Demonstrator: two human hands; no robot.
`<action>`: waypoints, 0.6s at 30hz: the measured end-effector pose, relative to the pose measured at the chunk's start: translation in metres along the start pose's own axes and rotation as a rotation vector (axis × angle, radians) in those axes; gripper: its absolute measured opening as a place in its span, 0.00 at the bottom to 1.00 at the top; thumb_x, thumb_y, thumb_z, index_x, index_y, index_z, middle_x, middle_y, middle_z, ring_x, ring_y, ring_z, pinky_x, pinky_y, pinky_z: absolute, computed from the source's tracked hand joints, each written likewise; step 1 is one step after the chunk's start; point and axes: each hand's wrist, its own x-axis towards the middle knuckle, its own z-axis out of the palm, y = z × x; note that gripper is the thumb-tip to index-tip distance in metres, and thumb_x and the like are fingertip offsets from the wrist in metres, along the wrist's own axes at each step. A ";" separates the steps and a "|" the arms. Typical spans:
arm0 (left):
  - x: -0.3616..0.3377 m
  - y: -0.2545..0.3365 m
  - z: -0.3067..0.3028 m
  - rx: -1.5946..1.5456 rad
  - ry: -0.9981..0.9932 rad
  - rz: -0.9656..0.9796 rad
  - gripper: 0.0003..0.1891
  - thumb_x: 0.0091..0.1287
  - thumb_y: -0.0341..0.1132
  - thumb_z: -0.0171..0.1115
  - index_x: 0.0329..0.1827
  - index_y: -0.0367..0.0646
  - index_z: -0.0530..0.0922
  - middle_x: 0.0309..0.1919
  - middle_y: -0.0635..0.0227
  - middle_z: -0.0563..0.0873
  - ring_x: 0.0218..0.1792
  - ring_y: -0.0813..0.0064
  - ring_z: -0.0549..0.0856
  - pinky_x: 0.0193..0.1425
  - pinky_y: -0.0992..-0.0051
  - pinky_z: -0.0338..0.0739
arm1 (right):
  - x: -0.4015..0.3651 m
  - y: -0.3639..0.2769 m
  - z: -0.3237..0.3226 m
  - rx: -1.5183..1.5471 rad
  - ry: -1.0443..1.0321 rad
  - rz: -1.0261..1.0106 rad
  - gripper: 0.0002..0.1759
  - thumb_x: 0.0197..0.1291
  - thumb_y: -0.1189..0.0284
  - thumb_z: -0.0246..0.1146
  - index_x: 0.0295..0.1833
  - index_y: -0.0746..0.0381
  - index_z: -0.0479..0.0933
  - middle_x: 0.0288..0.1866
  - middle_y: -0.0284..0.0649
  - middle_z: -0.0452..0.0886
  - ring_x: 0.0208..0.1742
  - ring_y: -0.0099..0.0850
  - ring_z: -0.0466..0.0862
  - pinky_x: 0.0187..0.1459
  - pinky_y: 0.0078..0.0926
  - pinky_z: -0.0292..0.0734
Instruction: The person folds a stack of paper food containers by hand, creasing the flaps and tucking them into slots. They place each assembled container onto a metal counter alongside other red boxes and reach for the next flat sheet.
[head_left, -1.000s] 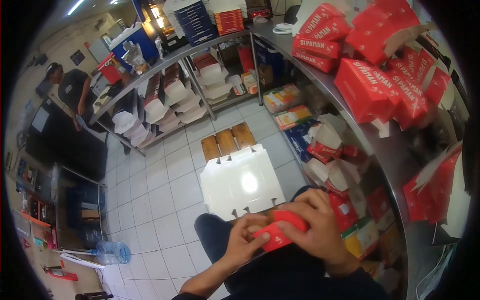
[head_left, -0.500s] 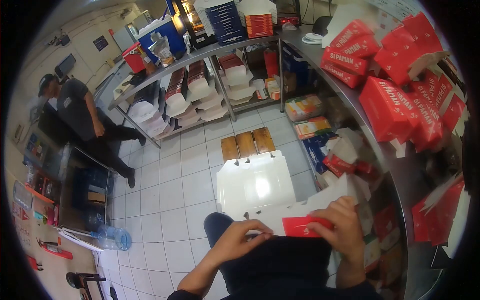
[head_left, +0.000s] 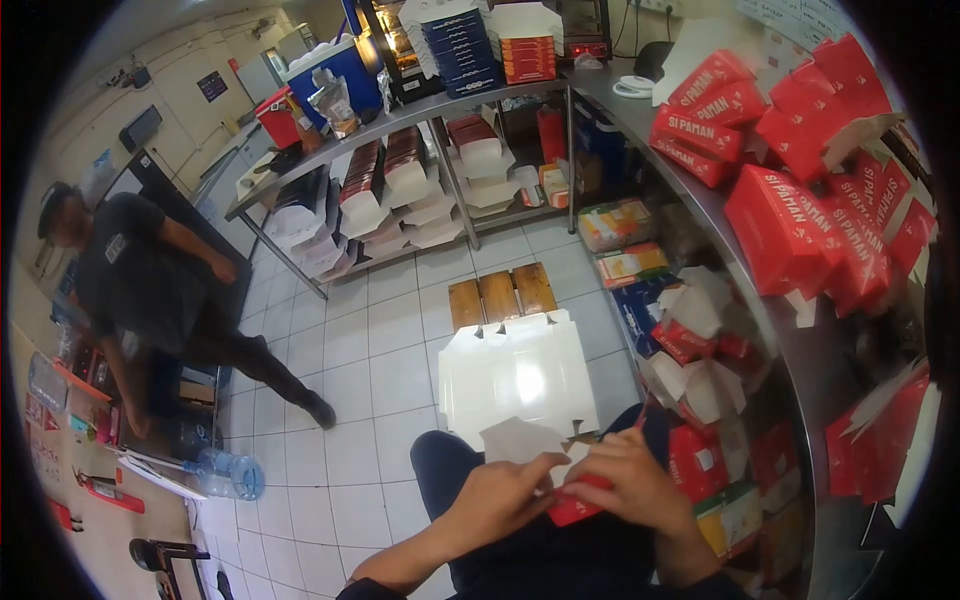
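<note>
Above my lap, both hands grip a small red cardboard box (head_left: 572, 510) with pale inner flaps that is partly folded. My left hand (head_left: 505, 497) pinches its left side near a raised white flap. My right hand (head_left: 628, 482) has its fingers closed over the right side and covers much of the red face. Just beyond the hands, flat white cardboard blanks (head_left: 515, 372) lie on a slatted wooden stool (head_left: 500, 292).
Folded red boxes (head_left: 780, 225) are heaped on the metal counter (head_left: 690, 195) at right. More boxes and packets fill the shelf below. Box stacks (head_left: 455, 50) stand on the far counter. At left a person (head_left: 150, 270) walks near a water bottle (head_left: 230, 474) on the tiled floor.
My hands have come together around the box, the right moving left. The box has turned and its white flaps now stand up. The person at left has come closer.
</note>
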 end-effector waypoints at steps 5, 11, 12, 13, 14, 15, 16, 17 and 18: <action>0.000 0.010 -0.006 0.339 0.381 0.275 0.29 0.64 0.40 0.75 0.69 0.48 0.77 0.49 0.70 0.88 0.50 0.71 0.88 0.62 0.63 0.77 | 0.001 0.010 0.014 0.055 0.454 0.129 0.10 0.62 0.65 0.73 0.46 0.56 0.85 0.39 0.34 0.85 0.45 0.34 0.81 0.58 0.35 0.66; -0.004 -0.009 0.012 0.518 0.514 0.341 0.36 0.58 0.37 0.77 0.72 0.49 0.75 0.56 0.71 0.86 0.58 0.74 0.84 0.73 0.59 0.67 | 0.013 0.070 0.047 0.846 1.136 0.458 0.28 0.69 0.71 0.65 0.72 0.63 0.68 0.61 0.44 0.80 0.63 0.38 0.80 0.71 0.41 0.68; -0.006 -0.013 0.016 0.597 0.503 0.388 0.37 0.56 0.36 0.78 0.72 0.49 0.75 0.58 0.70 0.85 0.61 0.73 0.83 0.73 0.59 0.65 | 0.000 0.089 0.046 1.562 0.913 0.635 0.32 0.71 0.73 0.62 0.77 0.65 0.62 0.67 0.46 0.77 0.67 0.39 0.79 0.73 0.41 0.68; -0.006 -0.014 0.018 0.597 0.505 0.388 0.37 0.56 0.36 0.78 0.72 0.49 0.75 0.58 0.70 0.85 0.61 0.73 0.83 0.73 0.59 0.65 | -0.008 0.104 0.049 1.694 0.807 0.673 0.31 0.71 0.76 0.60 0.77 0.67 0.63 0.69 0.47 0.76 0.71 0.39 0.77 0.72 0.37 0.70; -0.005 -0.015 0.020 0.512 0.413 0.280 0.40 0.57 0.36 0.78 0.75 0.49 0.72 0.62 0.67 0.82 0.65 0.71 0.81 0.74 0.59 0.66 | -0.014 0.109 0.057 1.692 0.806 0.670 0.31 0.71 0.76 0.60 0.77 0.67 0.63 0.69 0.47 0.76 0.71 0.39 0.77 0.72 0.37 0.70; -0.003 -0.015 0.022 0.424 0.322 0.171 0.43 0.57 0.36 0.79 0.78 0.49 0.68 0.66 0.63 0.80 0.69 0.68 0.78 0.74 0.59 0.67 | -0.010 0.096 0.060 1.456 0.897 0.597 0.32 0.71 0.77 0.60 0.78 0.68 0.62 0.71 0.47 0.76 0.71 0.38 0.77 0.72 0.37 0.70; -0.001 -0.017 0.023 0.421 0.324 0.168 0.43 0.57 0.36 0.79 0.78 0.49 0.68 0.66 0.63 0.80 0.69 0.68 0.78 0.74 0.59 0.67 | -0.007 0.087 0.064 1.217 0.974 0.524 0.32 0.70 0.78 0.59 0.78 0.68 0.62 0.72 0.47 0.75 0.71 0.38 0.77 0.72 0.36 0.71; 0.001 -0.019 0.026 -0.087 0.250 0.022 0.45 0.60 0.37 0.79 0.80 0.50 0.64 0.68 0.59 0.77 0.72 0.64 0.75 0.75 0.58 0.67 | -0.009 0.087 0.073 1.097 1.013 0.432 0.26 0.71 0.79 0.59 0.74 0.65 0.71 0.70 0.48 0.78 0.70 0.38 0.79 0.71 0.39 0.73; 0.004 -0.022 0.028 -0.593 0.163 -0.124 0.48 0.62 0.38 0.78 0.83 0.51 0.59 0.70 0.55 0.74 0.75 0.61 0.72 0.76 0.58 0.67 | -0.010 0.082 0.072 1.096 1.011 0.435 0.26 0.71 0.79 0.59 0.74 0.65 0.71 0.70 0.48 0.78 0.70 0.38 0.79 0.71 0.39 0.73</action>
